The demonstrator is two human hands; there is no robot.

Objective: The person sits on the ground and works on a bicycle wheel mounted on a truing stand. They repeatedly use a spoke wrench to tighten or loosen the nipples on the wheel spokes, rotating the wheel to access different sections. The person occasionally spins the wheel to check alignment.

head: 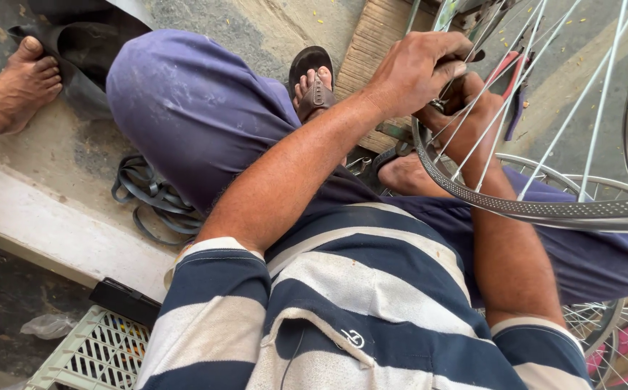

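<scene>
Over the lap, at the silver spoked bicycle wheel rim | left hand curled knuckles-up, fingers pinched on a thin steel spoke | right hand beneath, behind spokes, grip unclear | red-handled pliers just beyond.

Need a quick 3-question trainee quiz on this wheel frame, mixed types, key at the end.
1. True or false: the left hand is closed around spokes of the bicycle wheel rim.
2. Multiple choice: what lies on the ground beside the raised knee? A) coiled rubber strips B) a hammer C) a bucket
3. Short answer: where is the right hand relative to the spokes?

Key
1. True.
2. A.
3. Behind them, seen through the spokes, close under the left hand; what it grips cannot be told.
</scene>
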